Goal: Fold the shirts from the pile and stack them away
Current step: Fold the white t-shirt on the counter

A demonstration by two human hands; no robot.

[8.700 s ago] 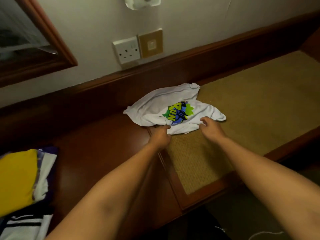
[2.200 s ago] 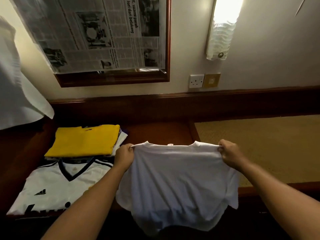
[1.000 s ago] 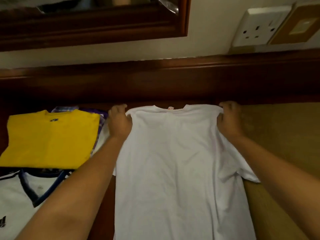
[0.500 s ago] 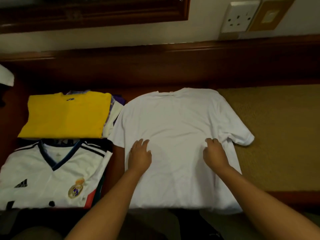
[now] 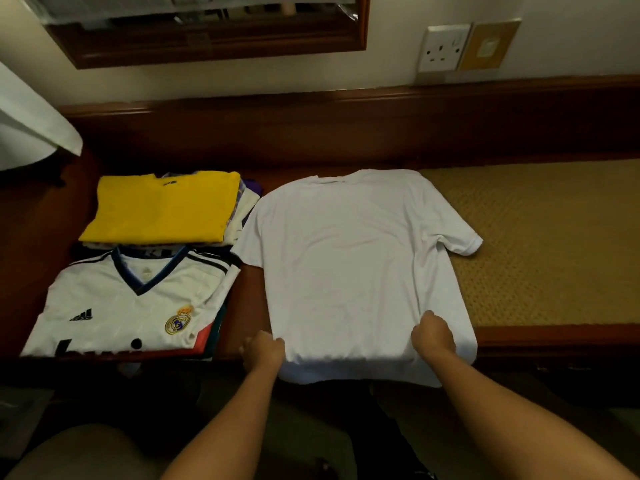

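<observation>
A plain white T-shirt (image 5: 356, 258) lies spread flat, back side up, across the wooden desk top and the woven mat, its hem hanging over the front edge. My left hand (image 5: 261, 351) grips the hem at its lower left corner. My right hand (image 5: 433, 337) grips the fabric near the lower right of the hem. To the left sits a folded yellow shirt (image 5: 159, 209) on a stack, and in front of it a folded white football jersey (image 5: 128, 303) on another stack.
The dark wooden desk top (image 5: 252, 306) runs along a raised wooden back ledge (image 5: 381, 119). A woven tan mat (image 5: 554, 237) covers its right part. A framed mirror (image 5: 207, 32) and wall socket (image 5: 443, 46) are above. White cloth (image 5: 27, 129) hangs at far left.
Both hands slid from the middle of the shirt down to its hem and now grip it. The shirt, earlier held up by the shoulders, lies flat.
</observation>
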